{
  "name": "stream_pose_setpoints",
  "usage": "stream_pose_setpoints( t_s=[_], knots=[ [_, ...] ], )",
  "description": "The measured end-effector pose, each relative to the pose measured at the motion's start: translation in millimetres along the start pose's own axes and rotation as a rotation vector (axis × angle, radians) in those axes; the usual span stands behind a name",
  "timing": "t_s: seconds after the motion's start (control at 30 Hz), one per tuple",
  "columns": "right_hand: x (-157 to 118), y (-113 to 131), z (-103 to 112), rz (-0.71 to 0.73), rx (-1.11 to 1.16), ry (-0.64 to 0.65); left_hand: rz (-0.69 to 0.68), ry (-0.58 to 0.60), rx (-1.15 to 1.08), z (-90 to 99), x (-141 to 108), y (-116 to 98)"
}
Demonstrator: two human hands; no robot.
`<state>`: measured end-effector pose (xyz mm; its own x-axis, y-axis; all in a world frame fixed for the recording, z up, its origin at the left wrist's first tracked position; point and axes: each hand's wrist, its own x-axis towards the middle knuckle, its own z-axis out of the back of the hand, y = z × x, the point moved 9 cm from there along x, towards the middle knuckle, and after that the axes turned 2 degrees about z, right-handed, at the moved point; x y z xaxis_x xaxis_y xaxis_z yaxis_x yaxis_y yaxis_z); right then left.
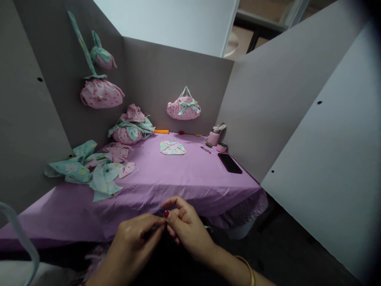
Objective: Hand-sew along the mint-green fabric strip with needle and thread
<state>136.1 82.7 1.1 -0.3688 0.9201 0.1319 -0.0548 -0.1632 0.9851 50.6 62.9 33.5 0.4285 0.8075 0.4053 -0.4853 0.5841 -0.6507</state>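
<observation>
My left hand [135, 236] and my right hand [187, 226] meet in front of the table's near edge, their fingertips almost touching. The left fingers press together in a pinch. On the right hand, thumb and fingers are curled inward. Whatever lies between the fingertips is too small and hidden to name; a bit of pale green shows at the left fingers. Beyond them, a flat folded piece of pink and mint fabric [172, 148] rests on the purple tablecloth [160, 171].
Loose fabric pieces [104, 171] and stuffed cloth bundles [127, 129] lie at left. Cloth pouches hang on the grey partition [149, 63], including a pink bowed one [183, 109]. At right are a phone [229, 163], a pink bottle [213, 136] and a thread spool [208, 145].
</observation>
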Motion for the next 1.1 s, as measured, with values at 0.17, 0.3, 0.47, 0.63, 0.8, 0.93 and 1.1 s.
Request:
stream_pose_setpoints(
  t_s=[0.17,0.3,0.47,0.63,0.8,0.93,1.1],
  knots=[
    [-2.9,26.1,22.3,0.182,-0.352,-0.165,0.011,-0.022,0.022,1.6,-2.4,5.0],
    [-6.3,37.0,24.2,0.245,-0.413,-0.18,-0.021,-0.016,0.055,-0.9,-2.1,1.5],
    [-7.1,36.0,26.2,0.324,-0.165,-0.279,-0.012,-0.007,0.005,-1.4,0.2,0.3],
    [-4.0,22.6,56.8,0.205,0.45,-0.424,0.112,-0.003,-0.057,-0.4,0.6,13.1],
    [-26.4,47.5,130.0,0.197,0.757,-0.622,0.188,-0.023,-0.064,2.7,-0.3,26.0],
    [-74.8,84.8,194.5,0.357,0.764,-0.811,0.244,-0.035,-0.041,5.0,-0.2,33.9],
    [-99.5,105.9,199.7,0.486,0.8,-0.853,0.212,-0.004,-0.056,0.6,5.2,25.6]
  ],
)
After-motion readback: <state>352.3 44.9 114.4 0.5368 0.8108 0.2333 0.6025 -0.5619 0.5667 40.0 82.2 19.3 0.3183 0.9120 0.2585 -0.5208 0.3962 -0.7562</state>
